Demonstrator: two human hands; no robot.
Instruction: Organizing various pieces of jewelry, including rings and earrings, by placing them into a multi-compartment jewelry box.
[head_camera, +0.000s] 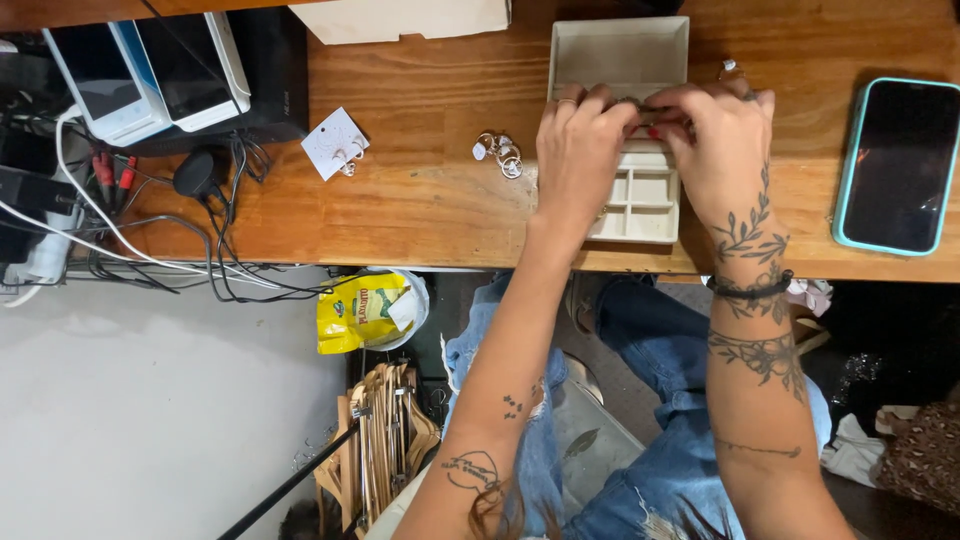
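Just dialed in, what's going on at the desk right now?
A person seated at a wooden desk has both hands over an open white jewelry box with small compartments. The left hand and right hand meet at the box's hinge line, pinching something small and dark that I can't make out. A cluster of rings and an earring card lie to the left, a phone to the right.

Tattooed bare forearms, black wristband (748, 289), ripped blue jeans (640, 400).
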